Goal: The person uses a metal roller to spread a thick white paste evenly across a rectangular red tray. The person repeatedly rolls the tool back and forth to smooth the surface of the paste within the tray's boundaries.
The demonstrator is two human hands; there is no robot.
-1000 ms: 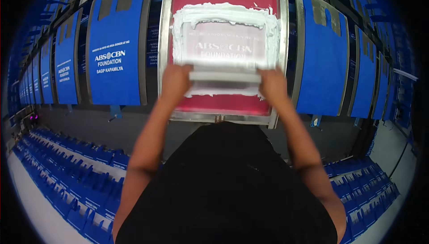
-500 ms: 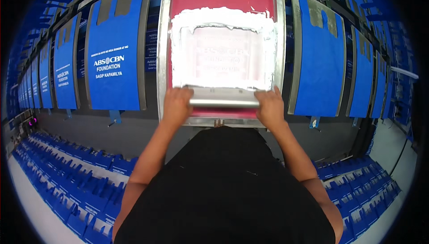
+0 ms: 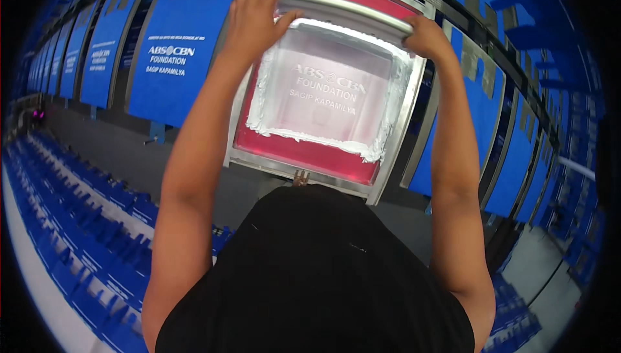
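Squeegee (image 3: 349,6) has gone from the near end of the screen (image 3: 304,152) to its far end since half a second ago, and my view has swung, so the screen's metal frame (image 3: 402,133) slants where it looked nearly straight. On my right side, the right hand (image 3: 424,36) is curled around the squeegee's end, gripping it. My left hand (image 3: 257,20) has spread its fingers and let go, beside the other end; I cannot tell whether it touches the bar. Below the squeegee I see white ink (image 3: 396,78) in a thick uneven border around a pale window with raised-looking lettering, and red mesh showing nearest me. A small metal hinge (image 3: 301,177) sits at the near edge. Blue bags (image 3: 174,88) lie flat on boards to either side, with more in rows at the lower left
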